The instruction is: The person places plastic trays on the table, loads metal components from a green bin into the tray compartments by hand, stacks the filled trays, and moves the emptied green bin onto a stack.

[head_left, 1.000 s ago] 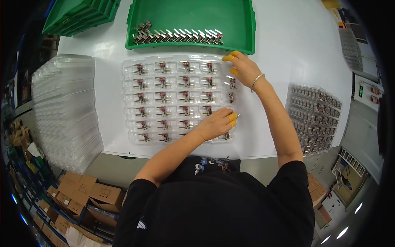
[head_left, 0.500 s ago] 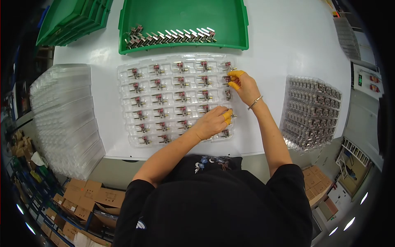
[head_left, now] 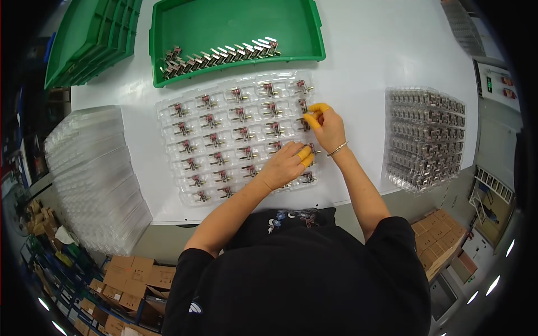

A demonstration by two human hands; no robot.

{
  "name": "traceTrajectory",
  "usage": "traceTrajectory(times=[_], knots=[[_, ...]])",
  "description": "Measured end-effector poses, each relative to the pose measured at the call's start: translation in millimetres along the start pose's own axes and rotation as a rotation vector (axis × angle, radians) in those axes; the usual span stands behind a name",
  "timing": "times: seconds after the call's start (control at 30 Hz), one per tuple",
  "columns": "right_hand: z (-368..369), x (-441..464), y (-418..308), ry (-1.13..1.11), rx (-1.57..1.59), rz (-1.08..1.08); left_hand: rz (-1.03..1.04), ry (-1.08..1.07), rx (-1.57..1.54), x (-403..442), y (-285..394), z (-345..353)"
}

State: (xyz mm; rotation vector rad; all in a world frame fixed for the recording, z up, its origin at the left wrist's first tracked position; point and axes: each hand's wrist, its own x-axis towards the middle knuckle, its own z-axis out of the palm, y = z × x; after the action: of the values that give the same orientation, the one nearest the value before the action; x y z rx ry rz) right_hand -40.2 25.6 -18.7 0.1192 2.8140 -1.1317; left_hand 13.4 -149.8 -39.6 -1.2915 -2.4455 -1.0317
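Note:
A clear plastic tray (head_left: 227, 124) lies on the white table, with small metal parts (head_left: 244, 134) in rows of pockets. My left hand (head_left: 287, 164) rests over the tray's lower right, its yellow-covered fingers bent at a part (head_left: 312, 149) in the right column. Higher in that column, my right hand (head_left: 327, 124) has its yellow-covered thumb and fingers around a part near the tray's right edge; the fingers partly hide it. Above the tray, a green bin (head_left: 238, 66) holds a slanting row of similar parts (head_left: 224, 56).
Stacked empty clear trays (head_left: 92, 173) stand at the left. A stack of filled trays (head_left: 424, 140) is at the right. Green bins (head_left: 92, 42) are piled at the upper left. Cardboard boxes (head_left: 131, 274) lie beyond the table's front edge.
My right hand has moved down the right column from the tray's top corner, where a part now lies. My left hand stays near the lower right. The whole view has turned slightly.

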Motion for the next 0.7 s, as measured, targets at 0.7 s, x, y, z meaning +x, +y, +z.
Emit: traceTrajectory(times=[0.7], knots=[[9.4, 12.5, -22.0, 0.046, -0.651, -0.111, -0.611, 0.246, 0.328, -46.1, -68.0, -87.2]])
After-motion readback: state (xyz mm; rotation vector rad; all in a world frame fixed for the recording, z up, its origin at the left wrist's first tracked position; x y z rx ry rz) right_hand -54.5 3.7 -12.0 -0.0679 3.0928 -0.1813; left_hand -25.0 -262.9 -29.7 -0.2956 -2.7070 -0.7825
